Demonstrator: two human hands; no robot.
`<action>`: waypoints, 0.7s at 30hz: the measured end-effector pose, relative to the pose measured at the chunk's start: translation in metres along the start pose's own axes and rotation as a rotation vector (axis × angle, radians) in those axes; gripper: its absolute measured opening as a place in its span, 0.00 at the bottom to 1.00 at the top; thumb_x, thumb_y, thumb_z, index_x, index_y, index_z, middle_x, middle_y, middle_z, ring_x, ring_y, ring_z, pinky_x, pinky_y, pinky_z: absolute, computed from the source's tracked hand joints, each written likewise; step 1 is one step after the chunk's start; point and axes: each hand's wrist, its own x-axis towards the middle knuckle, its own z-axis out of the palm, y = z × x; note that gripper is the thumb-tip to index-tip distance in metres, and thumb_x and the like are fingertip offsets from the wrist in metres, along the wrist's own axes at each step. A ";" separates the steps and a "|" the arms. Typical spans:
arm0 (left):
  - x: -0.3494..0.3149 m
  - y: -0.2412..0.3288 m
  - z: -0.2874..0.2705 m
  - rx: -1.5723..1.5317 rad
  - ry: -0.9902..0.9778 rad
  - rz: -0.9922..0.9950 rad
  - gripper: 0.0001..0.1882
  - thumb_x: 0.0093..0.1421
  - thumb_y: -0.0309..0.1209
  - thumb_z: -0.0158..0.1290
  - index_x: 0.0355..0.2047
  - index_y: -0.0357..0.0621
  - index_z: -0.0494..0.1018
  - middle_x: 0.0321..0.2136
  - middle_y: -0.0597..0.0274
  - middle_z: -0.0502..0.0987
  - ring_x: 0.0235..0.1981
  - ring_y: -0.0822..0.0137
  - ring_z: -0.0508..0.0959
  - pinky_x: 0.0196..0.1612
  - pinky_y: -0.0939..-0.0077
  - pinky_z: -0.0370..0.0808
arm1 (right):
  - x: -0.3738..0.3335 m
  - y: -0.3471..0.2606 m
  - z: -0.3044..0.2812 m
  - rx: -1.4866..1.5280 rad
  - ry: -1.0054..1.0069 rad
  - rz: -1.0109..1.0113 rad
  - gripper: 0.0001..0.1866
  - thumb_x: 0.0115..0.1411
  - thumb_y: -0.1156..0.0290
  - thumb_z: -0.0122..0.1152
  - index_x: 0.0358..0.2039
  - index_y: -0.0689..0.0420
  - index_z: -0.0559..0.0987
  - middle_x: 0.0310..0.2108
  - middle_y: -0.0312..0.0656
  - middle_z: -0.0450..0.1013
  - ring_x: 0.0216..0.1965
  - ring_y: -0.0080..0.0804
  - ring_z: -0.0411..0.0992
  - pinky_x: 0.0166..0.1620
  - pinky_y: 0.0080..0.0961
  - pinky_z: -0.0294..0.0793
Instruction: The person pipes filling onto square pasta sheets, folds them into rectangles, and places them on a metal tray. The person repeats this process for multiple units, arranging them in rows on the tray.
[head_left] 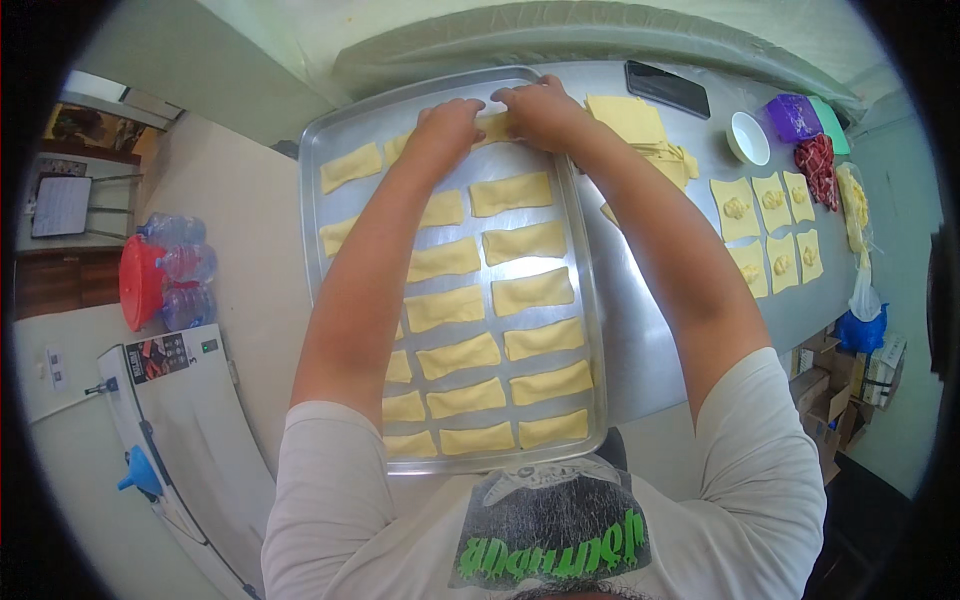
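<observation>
At the far end of a large metal baking tray (592,330), my left hand (446,138) and my right hand (541,112) grip the two ends of a folded dough piece (492,128). The fingers of both hands are closed on it, and they partly hide it. Rows of folded pale yellow dough pieces (511,194) lie on the tray nearer to me. Another dough piece (351,169) lies in the far left corner, left of my left hand. My forearms cover part of the left rows and the tray's right edge.
Right of the tray are stacked dough sheets (628,121), a dark phone (667,89), a white bowl (747,139), and several flat dough squares (740,208) topped with filling. A red cloth (817,172) and a purple container (792,117) sit at the table's far right.
</observation>
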 end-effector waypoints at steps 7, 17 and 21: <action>-0.002 0.004 -0.030 -0.201 -0.186 -0.025 0.19 0.60 0.30 0.65 0.51 0.40 0.79 0.47 0.48 0.83 0.49 0.50 0.82 0.53 0.60 0.76 | 0.004 -0.003 -0.034 0.053 -0.209 -0.025 0.19 0.57 0.65 0.72 0.49 0.52 0.83 0.44 0.47 0.82 0.51 0.47 0.78 0.57 0.50 0.68; -0.013 0.001 -0.013 -0.289 -0.181 -0.038 0.18 0.61 0.29 0.63 0.52 0.44 0.78 0.47 0.49 0.83 0.48 0.50 0.81 0.51 0.61 0.76 | -0.015 -0.013 -0.040 0.226 -0.296 0.122 0.19 0.59 0.70 0.69 0.52 0.49 0.83 0.41 0.49 0.82 0.44 0.49 0.80 0.47 0.42 0.76; -0.016 -0.003 -0.005 0.094 -0.057 0.150 0.20 0.60 0.26 0.61 0.53 0.47 0.79 0.50 0.53 0.79 0.53 0.48 0.77 0.55 0.59 0.74 | -0.015 -0.009 -0.025 -0.081 -0.214 -0.022 0.20 0.61 0.69 0.67 0.55 0.49 0.82 0.52 0.46 0.79 0.57 0.45 0.75 0.60 0.46 0.68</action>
